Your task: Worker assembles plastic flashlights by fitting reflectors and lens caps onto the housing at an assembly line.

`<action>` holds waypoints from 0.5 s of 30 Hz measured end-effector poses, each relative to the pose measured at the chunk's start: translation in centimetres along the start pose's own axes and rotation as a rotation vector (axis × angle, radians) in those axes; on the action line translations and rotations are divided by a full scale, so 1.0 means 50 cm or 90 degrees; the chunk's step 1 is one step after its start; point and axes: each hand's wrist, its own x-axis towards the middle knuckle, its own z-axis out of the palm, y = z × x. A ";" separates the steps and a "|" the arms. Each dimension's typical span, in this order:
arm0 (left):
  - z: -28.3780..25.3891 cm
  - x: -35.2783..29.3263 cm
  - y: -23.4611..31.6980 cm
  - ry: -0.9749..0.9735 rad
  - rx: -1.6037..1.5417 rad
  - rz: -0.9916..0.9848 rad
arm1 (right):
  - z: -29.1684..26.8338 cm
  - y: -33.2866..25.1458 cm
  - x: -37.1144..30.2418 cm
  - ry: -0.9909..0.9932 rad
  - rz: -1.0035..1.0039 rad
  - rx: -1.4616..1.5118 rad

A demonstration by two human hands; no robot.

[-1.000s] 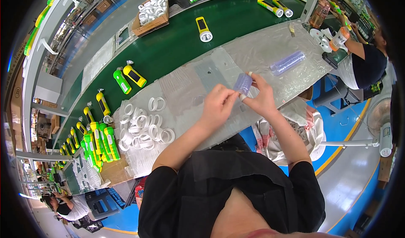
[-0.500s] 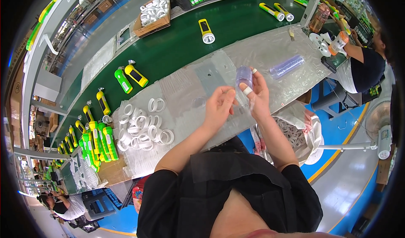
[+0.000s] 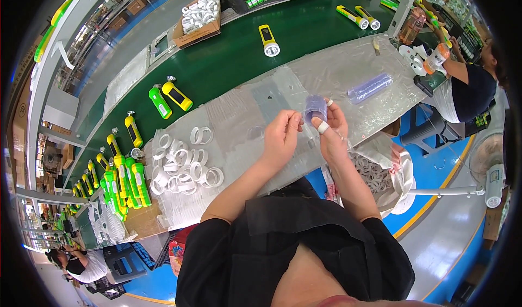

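Clear, violet-tinted plastic is forming a short stack (image 3: 315, 107) of round pieces, which the right hand (image 3: 333, 133) is holding above the bench cover (image 3: 337, 73). The right thumb, wearing a white band (image 3: 323, 127), is pressing on the near side while the fingers are wrapping the far side. The left hand (image 3: 281, 135) is standing just to the left of the stack, its fingers curled and its fingertips close to the thumb; whether they are meeting or pinching a thin clear piece cannot be told.

The step in hand appears to be separating single pieces from the stack. For a good result, the right grip should be staying firm but light, since squeezing hard would probably be bending the rims or binding the pieces together. The end piece should be taken by its edge, keeping fingertips off the flat face. Check that only one piece is coming free, as thin clear layers are likely to cling.

A longer clear stack (image 3: 371, 88) is lying on the cover to the right, well apart from both hands. Loose white rings (image 3: 187, 165) are lying heaped to the left, and one yellow flashlight (image 3: 268, 41) is resting on the green belt (image 3: 228, 67) beyond.
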 end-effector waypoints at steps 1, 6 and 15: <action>0.003 0.002 0.003 -0.001 -0.001 0.000 | -0.003 0.000 -0.003 0.001 0.000 -0.001; 0.007 0.003 -0.002 0.029 -0.263 -0.130 | 0.014 0.002 -0.015 0.039 0.026 0.097; -0.023 0.010 0.005 0.010 -0.482 -0.304 | 0.019 0.001 -0.032 -0.015 -0.026 0.028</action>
